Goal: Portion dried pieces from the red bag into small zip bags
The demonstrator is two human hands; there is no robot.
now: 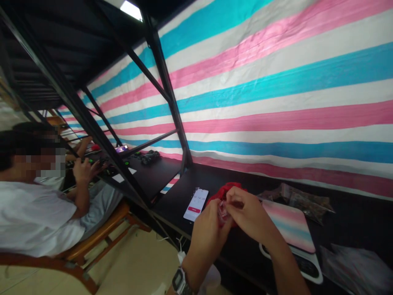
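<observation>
Left hand (210,221) and right hand (247,209) pinch clear plastic (223,210) — apparently a bag.

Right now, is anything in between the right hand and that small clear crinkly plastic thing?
Nothing visible: the right hand pinches the small, clear, crinkled plastic, and the left hand holds it. The crumpled red material lies behind.

Near six o'clock, a shiny silver watch (178,281) sits on the left wrist (194,265). It has a small, boxy face and a band like metal. The left hand (211,223) and right hand (249,215) are bare, and so are both forearms (284,258).
</observation>
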